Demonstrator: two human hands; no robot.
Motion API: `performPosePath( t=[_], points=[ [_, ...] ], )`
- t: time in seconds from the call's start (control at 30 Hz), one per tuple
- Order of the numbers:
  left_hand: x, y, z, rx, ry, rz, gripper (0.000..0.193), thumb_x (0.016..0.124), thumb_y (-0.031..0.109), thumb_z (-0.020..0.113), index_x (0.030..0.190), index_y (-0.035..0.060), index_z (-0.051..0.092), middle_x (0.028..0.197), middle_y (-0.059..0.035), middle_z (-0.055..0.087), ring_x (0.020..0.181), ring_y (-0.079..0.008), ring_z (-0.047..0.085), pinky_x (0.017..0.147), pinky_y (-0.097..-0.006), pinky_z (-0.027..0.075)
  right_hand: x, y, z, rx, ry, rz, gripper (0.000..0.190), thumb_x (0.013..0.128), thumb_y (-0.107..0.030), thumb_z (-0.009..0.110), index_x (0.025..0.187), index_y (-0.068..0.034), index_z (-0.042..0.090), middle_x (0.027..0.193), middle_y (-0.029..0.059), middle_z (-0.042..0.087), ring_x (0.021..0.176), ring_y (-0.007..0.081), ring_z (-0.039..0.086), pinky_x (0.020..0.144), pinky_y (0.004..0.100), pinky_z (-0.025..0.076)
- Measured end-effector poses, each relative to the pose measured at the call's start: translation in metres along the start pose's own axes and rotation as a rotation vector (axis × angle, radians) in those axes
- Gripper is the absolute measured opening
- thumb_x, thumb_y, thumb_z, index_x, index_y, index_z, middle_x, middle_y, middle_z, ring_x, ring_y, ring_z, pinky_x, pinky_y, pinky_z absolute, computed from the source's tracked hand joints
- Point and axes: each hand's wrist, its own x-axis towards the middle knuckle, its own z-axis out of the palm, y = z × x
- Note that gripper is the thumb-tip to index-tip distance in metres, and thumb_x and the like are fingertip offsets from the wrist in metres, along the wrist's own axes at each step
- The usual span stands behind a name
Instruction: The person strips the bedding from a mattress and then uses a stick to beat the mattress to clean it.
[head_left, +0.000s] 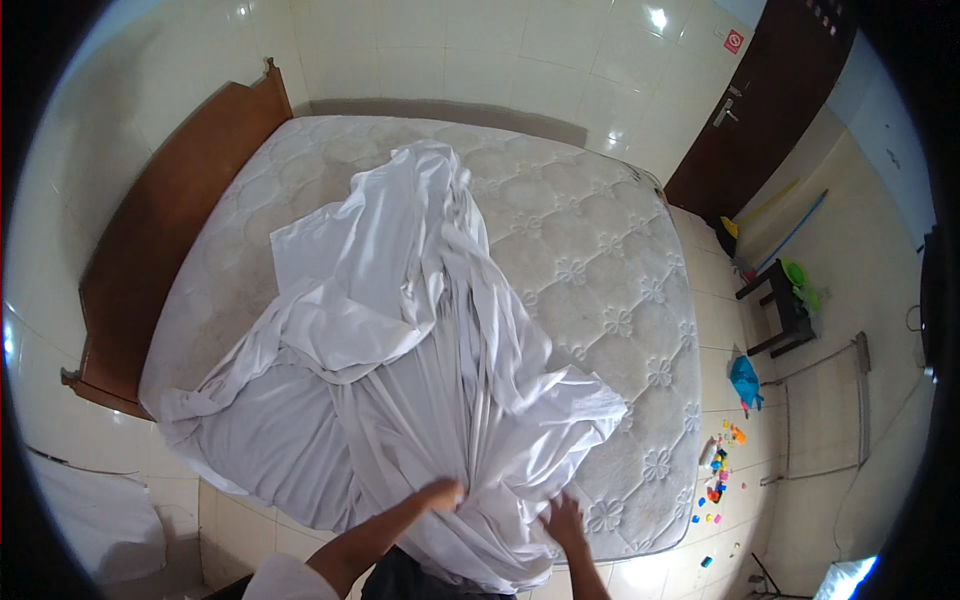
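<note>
A white satiny bedsheet (375, 300) lies bunched and gathered across a quilted mattress (615, 322) with a flower pattern, and part of it hangs over the near edge towards me. My left hand (444, 495) is on the gathered folds near the mattress's near edge; it is blurred, and whether its fingers grip the cloth cannot be told. To the right, my right hand (564, 519) has its fingers spread at the right edge of the bunched sheet, above the bare mattress.
A wooden headboard (172, 225) stands at the left. Beyond the bed's right side, small colourful toys (718, 472), a blue bag (745, 381) and a dark stool (784, 307) are on the tiled floor. A dark door (757, 112) is at the upper right. White cloth (97, 517) is at the lower left.
</note>
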Motion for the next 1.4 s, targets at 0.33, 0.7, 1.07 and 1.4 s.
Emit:
performPosePath(
  t=[0.33,0.7,1.07,1.4],
  points=[
    [-0.100,0.011,0.069,-0.535,-0.476,-0.310,0.039,0.065,0.032,0.057,0.097,0.0102,0.057,0.088,-0.0113,0.060,0.078,-0.0202,0.056,0.069,-0.0314,0.042,0.173,-0.046,0.019,-0.135,-0.115,-0.319,0.038,0.065,-0.016,0.060,0.102,-0.013,0.049,0.113,0.0125,0.040,0.101,0.0341,0.041,0.078,0.0423,0.038],
    [0.038,-0.016,-0.029,0.011,0.837,-0.489,0.029,0.069,0.025,0.060,0.090,0.0059,0.052,0.078,-0.0079,0.055,0.078,-0.0264,0.053,0.070,-0.0366,0.043,0.027,0.211,-0.036,-0.004,0.685,0.369,0.014,0.063,-0.001,0.048,0.075,-0.006,0.055,0.076,0.0130,0.051,0.071,0.0270,0.049,0.065,0.0373,0.040],
    [0.008,0.061,-0.014,-0.725,0.435,-0.046,0.032,0.065,0.017,0.065,0.089,0.0047,0.049,0.083,-0.0088,0.056,0.077,-0.0240,0.055,0.068,-0.0338,0.041,0.106,-0.056,0.046,1.355,-0.060,0.329,0.041,0.076,-0.025,0.057,0.108,-0.006,0.040,0.093,0.0065,0.050,0.083,0.0188,0.050,0.069,0.0289,0.042],
    [-0.001,-0.147,-0.100,0.181,1.085,-0.516,0.012,0.076,0.017,0.051,0.083,0.0122,0.060,0.093,-0.0090,0.055,0.096,-0.0238,0.046,0.078,-0.0343,0.040,0.058,-0.032,-0.032,0.258,0.398,-0.010,0.027,0.067,-0.028,0.063,0.070,-0.002,0.060,0.069,0.0106,0.056,0.065,0.0226,0.054,0.059,0.0328,0.042]
  ],
)
